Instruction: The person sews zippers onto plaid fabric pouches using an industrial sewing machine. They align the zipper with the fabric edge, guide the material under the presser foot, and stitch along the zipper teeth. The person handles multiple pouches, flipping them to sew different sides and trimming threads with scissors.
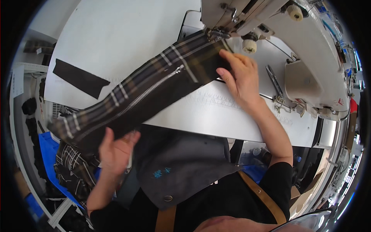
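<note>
The zipper [148,92] looks set in the plaid cloth [133,83], work at the sewing machine [309,46] seems unfinished, left hand [116,151] spread, right hand [244,77] possibly pinching, unclear.

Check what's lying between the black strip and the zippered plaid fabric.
In the head view, only bare white tabletop with faint markings shows between the black strip and the zippered plaid fabric.
</note>
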`<state>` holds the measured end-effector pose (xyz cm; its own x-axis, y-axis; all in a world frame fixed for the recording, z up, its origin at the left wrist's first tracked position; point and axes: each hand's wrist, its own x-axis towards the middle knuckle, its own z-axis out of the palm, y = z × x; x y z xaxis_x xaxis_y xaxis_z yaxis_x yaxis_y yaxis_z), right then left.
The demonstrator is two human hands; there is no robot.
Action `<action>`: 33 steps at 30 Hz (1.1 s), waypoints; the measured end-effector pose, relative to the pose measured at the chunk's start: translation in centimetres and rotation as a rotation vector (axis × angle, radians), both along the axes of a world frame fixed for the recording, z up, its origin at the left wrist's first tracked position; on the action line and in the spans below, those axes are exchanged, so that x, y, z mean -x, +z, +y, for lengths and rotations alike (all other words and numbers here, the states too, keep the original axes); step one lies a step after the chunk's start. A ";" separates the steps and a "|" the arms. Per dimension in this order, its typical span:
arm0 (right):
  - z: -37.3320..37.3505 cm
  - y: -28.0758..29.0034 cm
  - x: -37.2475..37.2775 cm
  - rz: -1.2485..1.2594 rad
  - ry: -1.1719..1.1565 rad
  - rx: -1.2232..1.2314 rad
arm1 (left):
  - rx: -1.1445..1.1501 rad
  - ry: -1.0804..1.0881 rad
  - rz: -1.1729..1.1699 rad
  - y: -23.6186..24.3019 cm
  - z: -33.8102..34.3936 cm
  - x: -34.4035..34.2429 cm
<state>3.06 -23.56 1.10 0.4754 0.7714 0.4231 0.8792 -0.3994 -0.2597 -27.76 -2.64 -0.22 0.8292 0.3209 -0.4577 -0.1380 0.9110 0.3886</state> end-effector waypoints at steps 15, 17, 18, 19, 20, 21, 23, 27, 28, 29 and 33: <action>-0.8 -0.9 -5.6 -0.128 0.039 -0.111 | -2.122 -0.568 -0.550 2.3 -0.1 -8.9; -0.6 -0.1 -3.5 -0.145 0.154 -0.138 | -2.338 -0.616 -0.612 2.8 0.6 -10.1; 0.0 0.4 -2.1 -0.198 0.219 -0.145 | -2.385 -0.695 -0.617 3.2 0.7 -10.5; 0.6 1.0 -1.0 -0.230 0.279 -0.068 | -2.426 -0.779 -0.630 3.7 0.6 -11.0; 1.1 1.5 -0.4 -0.264 0.335 0.010 | -2.467 -0.862 -0.648 3.9 0.4 -11.4; 1.8 1.7 0.0 -0.271 0.378 0.068 | -2.502 -0.890 -0.666 3.6 0.1 -11.7; 2.8 2.2 0.4 -0.287 0.469 0.174 | -2.584 -0.946 -0.688 2.5 -0.6 -12.2; 3.3 3.1 -0.2 -0.347 0.560 0.310 | -2.724 -0.607 -0.455 0.0 -4.7 -10.9; 2.9 3.1 -0.2 -0.356 0.533 0.296 | -2.703 -0.577 -0.425 -0.1 -5.6 -10.9; 2.5 2.9 0.1 -0.365 0.506 0.283 | -2.696 -0.571 -0.409 -0.1 -6.2 -11.0; 0.5 1.0 0.7 -0.274 0.397 0.098 | -2.264 -0.530 -0.501 1.3 -5.7 -12.3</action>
<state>2.37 -23.02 2.09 0.0178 0.9130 0.4075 0.9992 -0.0304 0.0246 -15.46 -8.34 1.05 0.8674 -0.3574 0.3463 -0.4884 -0.7444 0.4553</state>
